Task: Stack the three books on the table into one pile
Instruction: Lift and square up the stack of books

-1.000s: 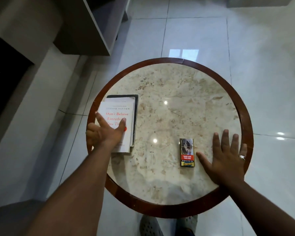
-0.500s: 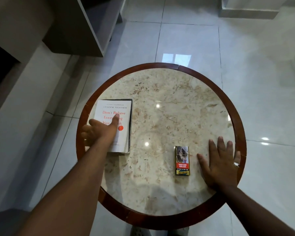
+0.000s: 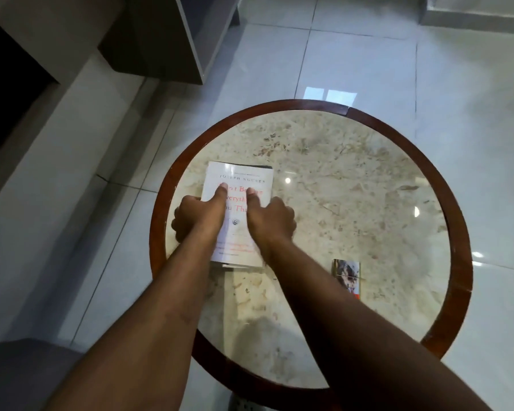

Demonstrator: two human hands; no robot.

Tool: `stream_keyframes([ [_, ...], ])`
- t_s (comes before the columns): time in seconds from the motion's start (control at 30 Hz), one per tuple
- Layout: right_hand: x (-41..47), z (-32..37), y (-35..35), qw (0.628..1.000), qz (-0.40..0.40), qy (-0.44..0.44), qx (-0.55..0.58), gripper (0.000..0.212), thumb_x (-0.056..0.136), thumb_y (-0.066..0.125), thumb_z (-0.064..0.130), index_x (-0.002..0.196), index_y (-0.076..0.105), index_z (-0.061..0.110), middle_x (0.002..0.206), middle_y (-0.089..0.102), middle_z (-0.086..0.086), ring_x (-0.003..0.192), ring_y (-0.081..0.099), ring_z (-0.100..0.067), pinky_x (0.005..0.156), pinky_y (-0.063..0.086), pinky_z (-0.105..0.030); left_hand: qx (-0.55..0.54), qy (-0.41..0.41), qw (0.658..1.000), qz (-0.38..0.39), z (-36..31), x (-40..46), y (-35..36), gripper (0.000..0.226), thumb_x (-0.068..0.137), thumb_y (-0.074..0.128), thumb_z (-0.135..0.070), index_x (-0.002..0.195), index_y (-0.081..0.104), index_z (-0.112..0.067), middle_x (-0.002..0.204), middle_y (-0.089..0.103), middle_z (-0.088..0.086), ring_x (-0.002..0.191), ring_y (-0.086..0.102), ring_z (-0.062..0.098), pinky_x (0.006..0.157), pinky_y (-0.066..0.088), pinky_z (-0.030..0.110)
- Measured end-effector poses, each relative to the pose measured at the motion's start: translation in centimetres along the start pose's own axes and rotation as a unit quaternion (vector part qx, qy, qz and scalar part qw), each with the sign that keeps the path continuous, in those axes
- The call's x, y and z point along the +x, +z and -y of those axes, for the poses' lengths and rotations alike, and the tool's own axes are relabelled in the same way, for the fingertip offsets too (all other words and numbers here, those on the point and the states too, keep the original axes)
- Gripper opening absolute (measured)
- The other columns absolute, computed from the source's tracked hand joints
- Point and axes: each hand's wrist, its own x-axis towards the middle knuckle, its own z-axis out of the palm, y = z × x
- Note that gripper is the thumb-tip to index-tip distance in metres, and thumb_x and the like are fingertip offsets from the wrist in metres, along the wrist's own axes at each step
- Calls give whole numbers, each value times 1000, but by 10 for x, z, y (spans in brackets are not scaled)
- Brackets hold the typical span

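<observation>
Overhead, head cam: round marble counter [image 3: 339,173] w/ dark wood rim. White book [image 3: 251,176] tops a pile at the counter's left edge; a dark cover edge peeks out beneath, pile count unclear. Long axis runs away from the viewer. Left hand [image 3: 201,216] grips the pile's left side, thumb pressed on the cover; right hand [image 3: 269,216] clasps its right side, thumb on top. Both hands equally near, flanking it. Small printed box [image 3: 346,272] sits right of the pile, well apart. Likely squaring the pile.

book pile [image 3: 239,215] on table [image 3: 368,188] L side | small box [image 3: 346,277] R, nr front edge
</observation>
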Motion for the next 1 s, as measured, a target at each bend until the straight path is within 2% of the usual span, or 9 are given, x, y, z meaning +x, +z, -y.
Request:
stream_keyframes([
  [0.13,1,9,-18,992,-32,-15,118,73,88,44,78,127,58,17,127,57,-11,118,60,-35,98,54,-55,-190,18,978,79,-12,-25,-1,55,67,56,-83,99,61,-38,99,75,-6,80,75,20,77,62,42],
  [0.23,-2,24,-43,969,-81,-142,186,59,91,35,77,110,52,23,130,43,-8,117,56,-26,97,56,-51,-285,115,947,88,-34,-51,2,52,65,48,-86,97,58,-46,98,74,-13,82,74,14,76,63,38],
  [0.3,-3,31,-62,939,-82,-251,223,58,81,28,88,96,47,35,124,50,-9,112,59,-23,94,58,-45,-341,174,921,73,-46,-61,3,49,67,42,-84,100,56,-50,98,73,-17,86,73,7,72,60,26],
  [0.43,1,13,-77,898,-81,-347,259,65,73,31,94,102,45,37,101,62,8,96,67,-3,76,58,-20,-366,214,902,79,-51,-75,17,28,79,40,-66,100,48,-50,96,61,-27,81,65,-13,58,48,3],
  [0.53,7,-13,-71,903,-73,-314,284,72,70,38,94,108,42,33,100,63,18,92,66,13,72,54,-11,-351,196,911,89,-41,-82,31,28,78,40,-62,99,47,-46,92,57,-28,78,64,-5,60,47,8],
  [0.63,16,-23,-66,894,-88,-332,288,60,77,39,90,103,44,36,96,66,34,91,66,10,72,54,-12,-363,191,909,73,-39,-77,35,24,80,38,-61,97,48,-48,92,58,-28,80,65,-4,60,47,7],
  [0.8,21,-30,-63,905,-70,-311,283,68,70,41,95,100,44,34,103,67,4,97,71,-15,78,62,-34,-349,175,917,81,-42,-77,39,29,86,42,-64,102,52,-43,93,65,-20,81,68,7,59,50,11],
  [0.9,21,-22,-76,919,-96,-289,252,68,67,33,98,95,44,37,109,67,-12,100,70,-27,79,62,-37,-330,165,927,73,-48,-81,42,26,91,38,-65,97,53,-45,88,65,-20,72,68,4,52,48,9],
  [1.0,36,-13,-106,944,-123,-247,179,65,75,25,92,96,50,36,105,69,-11,94,72,-24,74,62,-35,-283,165,940,99,-65,-92,53,37,88,27,-74,83,53,-48,81,68,-16,68,68,3,52,49,14],
])
